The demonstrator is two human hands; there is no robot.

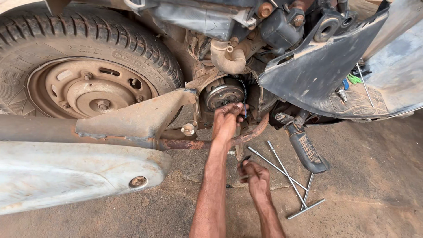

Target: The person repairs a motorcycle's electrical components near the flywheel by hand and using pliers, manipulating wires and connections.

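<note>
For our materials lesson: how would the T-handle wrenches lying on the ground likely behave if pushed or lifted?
The T-handle wrenches look like bare metal rods, so probably stiff and heavy for their thinness. Their crossbars would likely stop them rolling far on the ground.

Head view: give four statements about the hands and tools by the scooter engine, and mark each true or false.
1. The left hand reaches up to the round engine part. True.
2. The right hand grips the tyre. False: it is low near the ground, beside the T-handle wrenches, holding a small dark item.
3. The T-handle wrenches hang on the wall. False: they lie on the ground.
4. A footrest sticks out to the right of the hands. True.
</note>
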